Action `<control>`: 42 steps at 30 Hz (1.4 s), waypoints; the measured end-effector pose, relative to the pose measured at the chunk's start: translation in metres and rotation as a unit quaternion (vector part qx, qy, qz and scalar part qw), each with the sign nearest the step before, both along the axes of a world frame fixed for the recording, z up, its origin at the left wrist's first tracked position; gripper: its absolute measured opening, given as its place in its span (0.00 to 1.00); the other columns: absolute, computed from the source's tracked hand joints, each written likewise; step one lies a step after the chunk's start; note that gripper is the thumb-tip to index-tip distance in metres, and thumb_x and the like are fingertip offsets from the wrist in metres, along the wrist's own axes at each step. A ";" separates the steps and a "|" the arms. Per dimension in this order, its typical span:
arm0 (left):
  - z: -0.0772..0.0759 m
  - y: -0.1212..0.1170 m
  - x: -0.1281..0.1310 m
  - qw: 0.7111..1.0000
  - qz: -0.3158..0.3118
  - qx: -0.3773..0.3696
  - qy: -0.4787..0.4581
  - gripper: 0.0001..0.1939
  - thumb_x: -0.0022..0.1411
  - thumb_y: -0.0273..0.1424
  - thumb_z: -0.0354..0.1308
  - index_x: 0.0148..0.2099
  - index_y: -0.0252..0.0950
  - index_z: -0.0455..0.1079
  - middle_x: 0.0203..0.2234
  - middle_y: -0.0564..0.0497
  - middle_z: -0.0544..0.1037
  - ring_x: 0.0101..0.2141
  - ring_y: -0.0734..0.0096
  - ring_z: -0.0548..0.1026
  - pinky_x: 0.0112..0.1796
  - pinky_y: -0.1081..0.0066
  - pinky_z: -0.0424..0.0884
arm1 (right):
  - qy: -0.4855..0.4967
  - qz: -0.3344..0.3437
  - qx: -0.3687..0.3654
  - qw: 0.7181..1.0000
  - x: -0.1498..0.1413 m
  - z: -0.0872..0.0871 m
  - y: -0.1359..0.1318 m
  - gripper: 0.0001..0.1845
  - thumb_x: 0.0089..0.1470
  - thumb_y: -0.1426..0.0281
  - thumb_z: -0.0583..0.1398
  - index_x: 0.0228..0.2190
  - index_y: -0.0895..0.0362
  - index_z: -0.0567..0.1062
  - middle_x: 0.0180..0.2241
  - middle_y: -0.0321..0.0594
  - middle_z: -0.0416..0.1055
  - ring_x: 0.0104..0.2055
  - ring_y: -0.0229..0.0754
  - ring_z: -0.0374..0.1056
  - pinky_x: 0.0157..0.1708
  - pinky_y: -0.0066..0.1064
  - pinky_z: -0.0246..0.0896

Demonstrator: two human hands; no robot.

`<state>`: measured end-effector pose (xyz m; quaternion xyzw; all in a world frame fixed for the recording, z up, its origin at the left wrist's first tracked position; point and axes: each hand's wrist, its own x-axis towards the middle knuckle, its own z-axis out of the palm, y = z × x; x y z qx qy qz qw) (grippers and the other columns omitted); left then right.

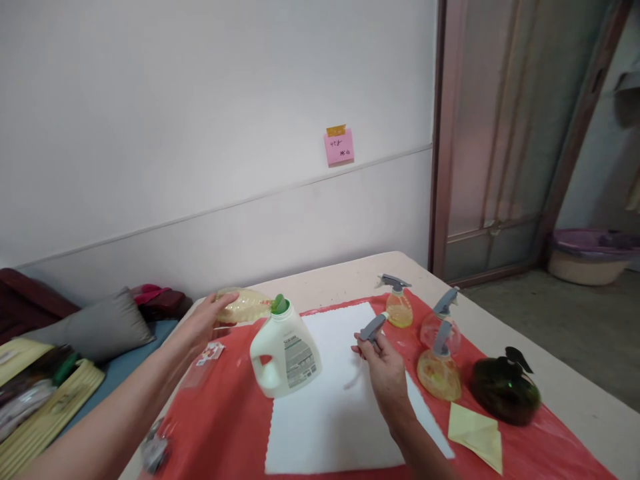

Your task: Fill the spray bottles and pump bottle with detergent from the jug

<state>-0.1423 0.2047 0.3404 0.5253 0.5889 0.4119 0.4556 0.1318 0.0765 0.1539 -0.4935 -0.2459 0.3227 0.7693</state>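
both forearms reach in from below. left hand (207, 319) holds a yellow bottle (243, 305) on its side, the mouth at a green funnel (280, 304) on top of the white jug (284, 352). right hand (384, 363) pinches a grey sprayer head (373, 327) above the white towel (340, 393). three spray bottles (439, 347) stand just beside, on the red cloth (220, 427).

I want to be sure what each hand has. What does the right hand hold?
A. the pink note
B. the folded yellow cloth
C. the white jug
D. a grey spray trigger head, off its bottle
D: the right hand holds up a grey spray trigger head above the white sheet, with no bottle attached.
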 end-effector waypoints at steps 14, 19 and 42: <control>0.029 0.000 0.015 0.986 -0.014 0.046 0.160 0.31 0.45 0.50 0.69 0.47 0.41 0.69 0.32 0.49 0.76 0.28 0.67 0.76 0.27 0.70 0.71 | -0.001 0.001 -0.004 1.000 0.001 0.001 0.000 0.29 0.45 0.50 0.66 0.40 0.60 0.77 0.39 0.45 0.76 0.35 0.49 0.73 0.43 0.41 0.67; 0.045 0.004 0.025 0.974 -0.013 0.071 0.214 0.34 0.41 0.50 0.71 0.49 0.41 0.69 0.32 0.48 0.77 0.29 0.62 0.76 0.27 0.68 0.70 | 0.002 -0.001 -0.003 1.000 0.001 0.002 0.001 0.28 0.45 0.50 0.66 0.39 0.59 0.77 0.38 0.44 0.76 0.34 0.48 0.73 0.41 0.41 0.68; 0.043 -0.029 0.021 0.914 0.017 0.253 0.318 0.38 0.41 0.48 0.72 0.55 0.43 0.70 0.39 0.46 0.78 0.44 0.51 0.75 0.46 0.60 0.68 | 0.018 -0.008 0.026 0.999 0.004 0.011 -0.001 0.24 0.43 0.52 0.67 0.35 0.59 0.78 0.35 0.41 0.74 0.35 0.46 0.70 0.40 0.40 0.71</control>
